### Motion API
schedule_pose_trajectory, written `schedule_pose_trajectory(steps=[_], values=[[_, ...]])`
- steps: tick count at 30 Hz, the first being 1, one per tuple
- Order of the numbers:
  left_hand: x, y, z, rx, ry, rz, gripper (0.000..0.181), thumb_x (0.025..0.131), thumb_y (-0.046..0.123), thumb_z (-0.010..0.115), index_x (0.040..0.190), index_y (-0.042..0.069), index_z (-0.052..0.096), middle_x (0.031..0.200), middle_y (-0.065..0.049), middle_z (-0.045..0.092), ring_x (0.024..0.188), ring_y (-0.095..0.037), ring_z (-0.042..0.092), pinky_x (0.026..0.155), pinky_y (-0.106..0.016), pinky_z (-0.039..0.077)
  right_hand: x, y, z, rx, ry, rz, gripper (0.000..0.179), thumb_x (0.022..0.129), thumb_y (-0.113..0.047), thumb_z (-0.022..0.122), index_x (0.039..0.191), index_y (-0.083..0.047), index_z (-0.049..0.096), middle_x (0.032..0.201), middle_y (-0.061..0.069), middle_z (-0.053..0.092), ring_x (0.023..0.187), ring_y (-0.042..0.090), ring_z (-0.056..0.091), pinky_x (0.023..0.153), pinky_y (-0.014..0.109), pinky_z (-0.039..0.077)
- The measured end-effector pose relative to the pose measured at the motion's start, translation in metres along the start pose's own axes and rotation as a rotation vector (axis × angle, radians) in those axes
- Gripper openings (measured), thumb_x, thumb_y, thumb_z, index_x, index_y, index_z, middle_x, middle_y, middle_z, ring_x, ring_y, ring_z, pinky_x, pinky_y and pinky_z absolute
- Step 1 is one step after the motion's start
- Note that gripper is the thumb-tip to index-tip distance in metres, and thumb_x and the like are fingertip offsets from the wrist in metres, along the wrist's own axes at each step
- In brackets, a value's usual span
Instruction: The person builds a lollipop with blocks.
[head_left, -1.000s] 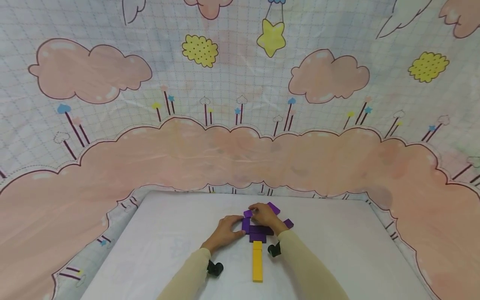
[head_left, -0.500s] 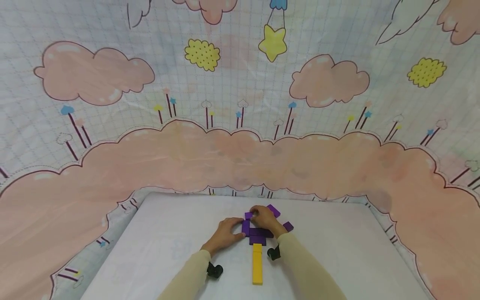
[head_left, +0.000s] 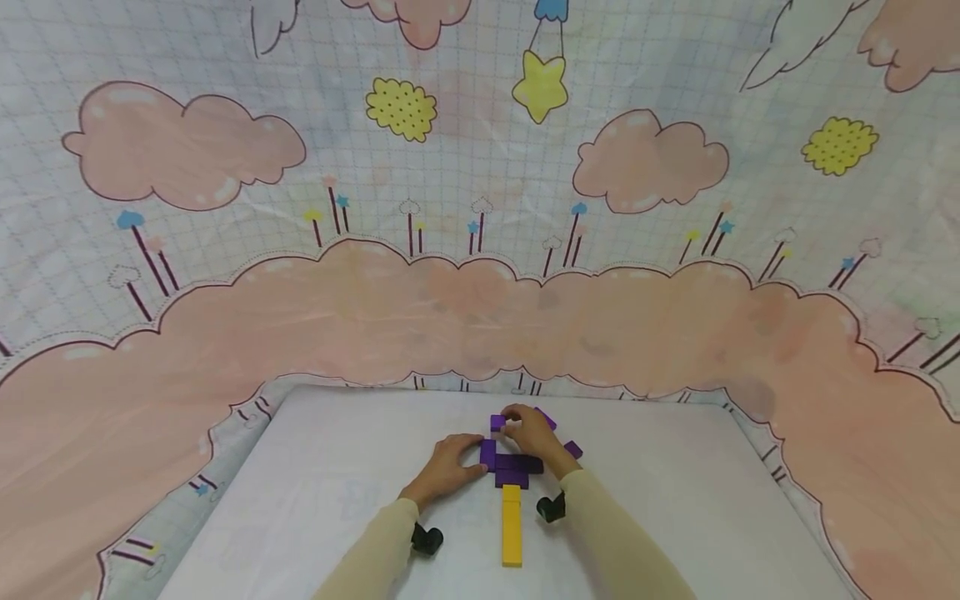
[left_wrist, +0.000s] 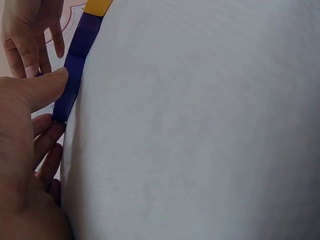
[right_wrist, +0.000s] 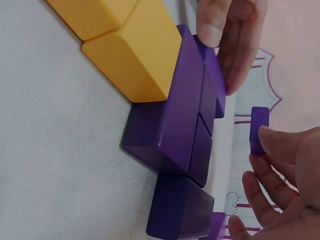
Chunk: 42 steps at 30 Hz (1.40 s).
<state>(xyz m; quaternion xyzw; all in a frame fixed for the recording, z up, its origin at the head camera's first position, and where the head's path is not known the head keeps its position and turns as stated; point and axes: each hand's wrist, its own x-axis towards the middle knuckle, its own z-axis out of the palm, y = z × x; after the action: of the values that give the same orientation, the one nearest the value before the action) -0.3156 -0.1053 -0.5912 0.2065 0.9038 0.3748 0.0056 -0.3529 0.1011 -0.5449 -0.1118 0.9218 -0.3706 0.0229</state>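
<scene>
In the head view my left hand (head_left: 447,468) holds an upright purple block (head_left: 488,456) by its ends, thumb at the near end and fingers at the far end. The right hand (head_left: 536,437) pinches a small purple block (right_wrist: 258,129) between thumb and fingertips, held just beyond that upright block with a gap between them. Beside the upright block lie a long dark purple block (head_left: 519,463) and, touching it on the near side, a shorter purple block (head_left: 512,479). A line of yellow blocks (head_left: 512,533) runs toward me from the shorter one.
Two loose purple blocks lie to the right: one (head_left: 547,418) behind the right hand and another (head_left: 573,450) beside its wrist. All rest on a white tabletop (head_left: 337,475), with a patterned cloth (head_left: 465,308) behind its far edge.
The right hand has drawn the small purple block away from the upright block's far end, opening a gap. The small block now sits straighter. The left hand stays on the upright block.
</scene>
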Motion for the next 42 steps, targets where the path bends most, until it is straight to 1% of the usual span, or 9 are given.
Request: schedule_pose_trajectory(steps=[3, 6, 10, 19, 27, 31, 37, 40, 42], values=[[0.000, -0.001, 0.000, 0.002, 0.008, 0.017, 0.056, 0.088, 0.033, 0.072, 0.136, 0.009, 0.056, 0.141, -0.012, 0.056, 0.134, -0.036, 0.046, 0.114, -0.058, 0.031, -0.002, 0.001, -0.001, -0.005, 0.024, -0.023, 0.028, 0.095, -0.016, 0.064, 0.122, -0.009, 0.063, 0.125, 0.013, 0.066, 0.120, 0.033, 0.059, 0.105, 0.052, 0.048], [0.000, -0.002, 0.000, 0.009, 0.007, 0.008, 0.056, 0.088, 0.034, 0.071, 0.137, 0.010, 0.056, 0.142, -0.011, 0.056, 0.135, -0.034, 0.045, 0.115, -0.056, 0.031, -0.005, 0.001, -0.001, 0.002, 0.035, -0.028, 0.028, 0.095, -0.017, 0.065, 0.122, -0.009, 0.063, 0.125, 0.013, 0.066, 0.119, 0.033, 0.059, 0.104, 0.052, 0.048], [-0.001, -0.002, 0.001, 0.011, -0.004, -0.012, 0.056, 0.089, 0.035, 0.071, 0.138, 0.012, 0.055, 0.143, -0.010, 0.055, 0.136, -0.034, 0.044, 0.116, -0.056, 0.032, -0.011, 0.002, 0.000, 0.022, 0.043, -0.010, 0.030, 0.095, -0.019, 0.065, 0.124, -0.011, 0.063, 0.126, 0.011, 0.066, 0.119, 0.031, 0.059, 0.105, 0.051, 0.048], [0.000, -0.002, 0.001, 0.010, 0.008, 0.018, 0.056, 0.088, 0.033, 0.071, 0.137, 0.010, 0.055, 0.141, -0.011, 0.057, 0.135, -0.034, 0.045, 0.117, -0.055, 0.029, -0.019, 0.004, 0.002, 0.046, 0.106, -0.023, 0.029, 0.093, -0.016, 0.067, 0.121, -0.011, 0.065, 0.123, 0.012, 0.066, 0.118, 0.031, 0.059, 0.105, 0.052, 0.047], [0.000, 0.001, -0.001, 0.011, 0.002, 0.015, 0.056, 0.089, 0.032, 0.071, 0.137, 0.009, 0.055, 0.141, -0.012, 0.056, 0.135, -0.034, 0.045, 0.117, -0.055, 0.029, -0.025, 0.006, 0.002, 0.083, 0.156, -0.013, 0.026, 0.092, -0.016, 0.068, 0.118, -0.013, 0.066, 0.120, 0.009, 0.067, 0.117, 0.030, 0.059, 0.106, 0.051, 0.047], [0.001, 0.002, -0.001, 0.008, -0.001, -0.002, 0.055, 0.089, 0.032, 0.070, 0.138, 0.011, 0.055, 0.142, -0.011, 0.055, 0.137, -0.033, 0.044, 0.118, -0.055, 0.029, -0.029, 0.005, 0.003, 0.086, 0.149, 0.001, 0.027, 0.093, -0.017, 0.067, 0.120, -0.014, 0.065, 0.122, 0.009, 0.066, 0.119, 0.030, 0.059, 0.106, 0.051, 0.046], [0.001, 0.000, 0.001, -0.004, -0.003, -0.033, 0.055, 0.089, 0.034, 0.071, 0.138, 0.014, 0.055, 0.144, -0.008, 0.054, 0.138, -0.032, 0.042, 0.117, -0.055, 0.031, -0.034, 0.008, 0.005, 0.077, 0.128, 0.010, 0.028, 0.093, -0.015, 0.067, 0.121, -0.012, 0.065, 0.125, 0.011, 0.065, 0.117, 0.031, 0.060, 0.101, 0.050, 0.051], [0.001, 0.000, 0.001, -0.002, -0.001, -0.033, 0.055, 0.089, 0.033, 0.071, 0.138, 0.014, 0.055, 0.144, -0.008, 0.054, 0.138, -0.031, 0.042, 0.117, -0.054, 0.031, -0.036, 0.010, 0.006, 0.089, 0.122, 0.010, 0.028, 0.093, -0.014, 0.067, 0.122, -0.012, 0.064, 0.127, 0.012, 0.065, 0.116, 0.031, 0.061, 0.101, 0.049, 0.052], [0.001, 0.000, 0.001, 0.000, 0.005, -0.018, 0.055, 0.089, 0.033, 0.071, 0.138, 0.013, 0.055, 0.143, -0.009, 0.055, 0.137, -0.032, 0.043, 0.117, -0.054, 0.031, -0.038, 0.011, 0.007, 0.089, 0.121, 0.009, 0.028, 0.094, -0.014, 0.066, 0.121, -0.012, 0.064, 0.127, 0.012, 0.065, 0.116, 0.031, 0.061, 0.101, 0.049, 0.052]])
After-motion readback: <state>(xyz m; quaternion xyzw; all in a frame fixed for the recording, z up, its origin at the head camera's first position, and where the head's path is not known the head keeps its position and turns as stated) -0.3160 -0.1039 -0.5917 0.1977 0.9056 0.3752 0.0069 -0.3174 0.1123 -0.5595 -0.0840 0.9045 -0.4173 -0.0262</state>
